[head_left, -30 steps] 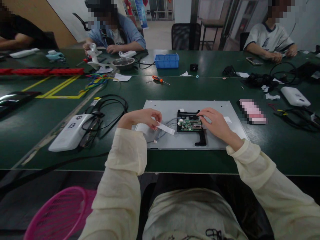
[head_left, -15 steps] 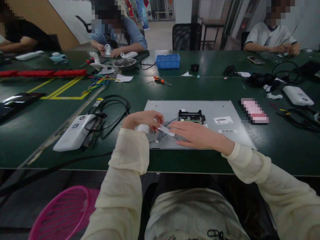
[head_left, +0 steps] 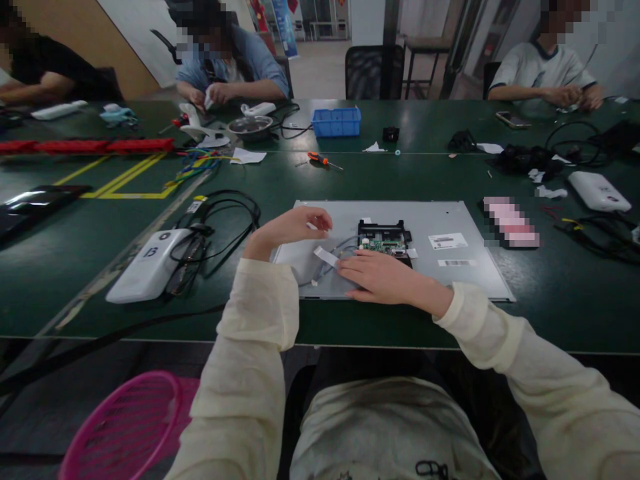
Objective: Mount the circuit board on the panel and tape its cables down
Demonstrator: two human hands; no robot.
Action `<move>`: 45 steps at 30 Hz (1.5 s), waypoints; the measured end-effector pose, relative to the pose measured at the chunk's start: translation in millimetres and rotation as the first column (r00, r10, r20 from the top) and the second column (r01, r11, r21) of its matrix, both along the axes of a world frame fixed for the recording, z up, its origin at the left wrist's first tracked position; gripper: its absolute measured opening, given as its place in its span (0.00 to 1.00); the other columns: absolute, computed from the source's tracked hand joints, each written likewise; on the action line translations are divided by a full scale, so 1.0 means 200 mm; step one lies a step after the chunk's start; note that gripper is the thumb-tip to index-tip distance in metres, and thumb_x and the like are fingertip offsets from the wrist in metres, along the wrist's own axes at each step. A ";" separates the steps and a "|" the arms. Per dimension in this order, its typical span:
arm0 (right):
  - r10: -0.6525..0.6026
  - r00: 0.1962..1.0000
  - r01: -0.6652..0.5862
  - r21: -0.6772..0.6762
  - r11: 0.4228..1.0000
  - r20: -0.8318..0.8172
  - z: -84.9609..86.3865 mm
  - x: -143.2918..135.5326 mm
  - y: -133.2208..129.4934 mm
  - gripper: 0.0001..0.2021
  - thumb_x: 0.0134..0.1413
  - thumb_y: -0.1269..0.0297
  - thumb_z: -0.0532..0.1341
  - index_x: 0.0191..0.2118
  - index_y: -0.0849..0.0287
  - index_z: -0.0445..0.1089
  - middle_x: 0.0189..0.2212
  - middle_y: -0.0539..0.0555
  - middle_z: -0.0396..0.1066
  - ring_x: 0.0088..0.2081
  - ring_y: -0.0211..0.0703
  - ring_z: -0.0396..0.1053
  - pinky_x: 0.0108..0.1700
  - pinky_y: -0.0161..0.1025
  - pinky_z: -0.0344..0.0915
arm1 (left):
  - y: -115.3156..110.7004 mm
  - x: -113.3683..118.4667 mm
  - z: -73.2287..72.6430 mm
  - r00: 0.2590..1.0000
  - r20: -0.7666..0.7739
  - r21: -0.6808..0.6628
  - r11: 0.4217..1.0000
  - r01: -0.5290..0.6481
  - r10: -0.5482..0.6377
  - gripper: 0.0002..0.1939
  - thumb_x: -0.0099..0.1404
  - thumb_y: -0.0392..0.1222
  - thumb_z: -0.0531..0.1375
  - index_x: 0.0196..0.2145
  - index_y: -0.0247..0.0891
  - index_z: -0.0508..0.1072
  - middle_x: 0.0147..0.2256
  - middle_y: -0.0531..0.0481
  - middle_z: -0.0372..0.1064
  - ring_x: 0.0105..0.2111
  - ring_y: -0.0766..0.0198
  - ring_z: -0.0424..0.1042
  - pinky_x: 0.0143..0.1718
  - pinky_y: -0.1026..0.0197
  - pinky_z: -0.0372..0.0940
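A silver-grey flat panel (head_left: 345,217) lies in front of me. On it sits a green circuit board (head_left: 381,247) in a black bracket, with thin grey wires (head_left: 326,272) leading left from it. A white flat strip, seemingly a ribbon cable (head_left: 326,257), lies aslant over the wires. My right hand (head_left: 383,277) rests palm down at the board's near side, fingers outstretched, fingertips touching the strip's right end and thumb apart. My left hand (head_left: 300,225) hovers above the panel's left part, fingers bent and apart with nothing in them.
A white power bank (head_left: 147,265) with black cables lies on the left, a pink phone (head_left: 510,221) on the right. Beyond the panel are an orange screwdriver (head_left: 323,160), a blue basket (head_left: 336,123) and a metal bowl (head_left: 250,128). Several people sit across the table.
My left hand has let go of the white strip and lifted slightly away. My right hand has shifted a little left and nearer to me, uncovering more of the circuit board.
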State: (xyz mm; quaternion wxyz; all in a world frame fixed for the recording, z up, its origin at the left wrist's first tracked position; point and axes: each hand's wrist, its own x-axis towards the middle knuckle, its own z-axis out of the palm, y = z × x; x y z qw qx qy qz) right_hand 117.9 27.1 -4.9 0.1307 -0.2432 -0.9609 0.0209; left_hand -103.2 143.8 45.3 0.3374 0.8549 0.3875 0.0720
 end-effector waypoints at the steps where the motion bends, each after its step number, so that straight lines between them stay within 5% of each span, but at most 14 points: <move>1: -0.003 1.000 0.003 0.002 1.000 -0.003 0.00 0.00 0.00 0.21 0.64 0.58 0.53 0.54 0.68 0.65 0.56 0.65 0.66 0.56 0.52 0.64 0.61 0.52 0.55 | -0.01 0.01 0.01 1.000 0.028 0.010 1.000 0.001 -0.001 0.15 0.56 0.47 0.60 0.39 0.35 0.71 0.38 0.49 0.72 0.38 0.64 0.70 0.40 0.63 0.63; 7: -0.004 1.000 0.004 0.007 1.000 -0.012 0.00 0.00 0.00 0.20 0.64 0.57 0.53 0.53 0.67 0.66 0.55 0.65 0.67 0.55 0.51 0.65 0.61 0.52 0.55 | -0.03 0.03 -0.02 0.975 -0.078 -0.186 0.964 0.191 -0.208 0.12 0.57 0.47 0.60 0.35 0.36 0.73 0.32 0.51 0.72 0.31 0.67 0.69 0.34 0.66 0.61; 11: 0.000 1.000 0.000 0.015 1.000 -0.005 0.00 -0.01 0.00 0.20 0.64 0.57 0.52 0.52 0.67 0.67 0.54 0.64 0.68 0.55 0.51 0.65 0.60 0.51 0.55 | 0.00 0.02 -0.08 0.952 -0.164 -0.303 0.932 0.201 -0.259 0.13 0.57 0.49 0.61 0.34 0.37 0.73 0.29 0.51 0.73 0.28 0.66 0.70 0.31 0.66 0.61; 23: -0.010 1.000 0.010 0.020 1.000 -0.010 0.00 -0.02 0.00 0.19 0.65 0.58 0.52 0.51 0.68 0.67 0.51 0.65 0.71 0.53 0.50 0.66 0.60 0.51 0.54 | -0.01 0.05 -0.11 0.936 -0.289 -0.125 0.978 0.169 -0.199 0.16 0.53 0.53 0.64 0.29 0.38 0.70 0.23 0.54 0.68 0.25 0.66 0.67 0.26 0.65 0.57; 37: -0.015 1.000 0.015 0.029 0.999 -0.015 -0.01 -0.03 0.01 0.16 0.65 0.61 0.51 0.49 0.66 0.68 0.49 0.63 0.72 0.52 0.48 0.67 0.59 0.50 0.56 | -0.01 0.05 -0.12 0.953 -0.249 -0.191 0.973 0.129 -0.175 0.17 0.52 0.54 0.64 0.29 0.36 0.70 0.24 0.52 0.69 0.25 0.66 0.66 0.27 0.66 0.59; 45: -0.018 1.000 0.018 0.011 1.000 -0.021 0.02 -0.03 -0.03 0.12 0.65 0.63 0.52 0.44 0.64 0.70 0.46 0.62 0.73 0.48 0.47 0.69 0.56 0.47 0.59 | 0.01 0.01 -0.12 0.959 -0.214 -0.228 0.964 0.138 -0.188 0.10 0.53 0.46 0.62 0.31 0.37 0.71 0.26 0.53 0.70 0.27 0.66 0.69 0.27 0.67 0.60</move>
